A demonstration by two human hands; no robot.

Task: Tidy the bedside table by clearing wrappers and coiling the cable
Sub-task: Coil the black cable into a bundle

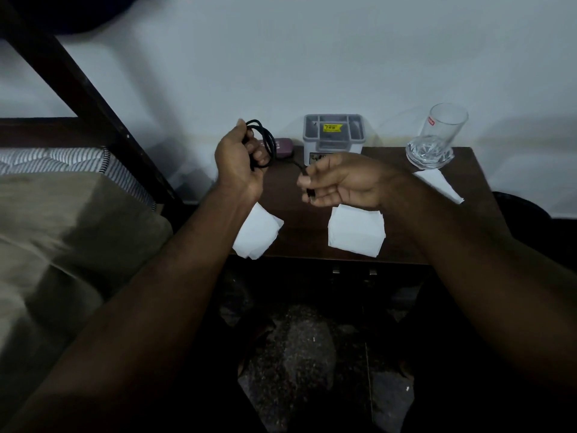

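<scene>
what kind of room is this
Most likely a bedroom, at the bedside. A bed with a striped mattress and dark wooden frame sits on the left, and beside it a small dark table against the wall holds a glass and white papers.

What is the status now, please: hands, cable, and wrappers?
Left hand grips coiled black cable; right hand feeds the loose end. Three white wrappers still on table. Nothing blocking.

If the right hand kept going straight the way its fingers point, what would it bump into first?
Probably the left hand and the black cable coiled in it. The right hand points leftward across the table toward them, though depth is hard to judge.
</scene>
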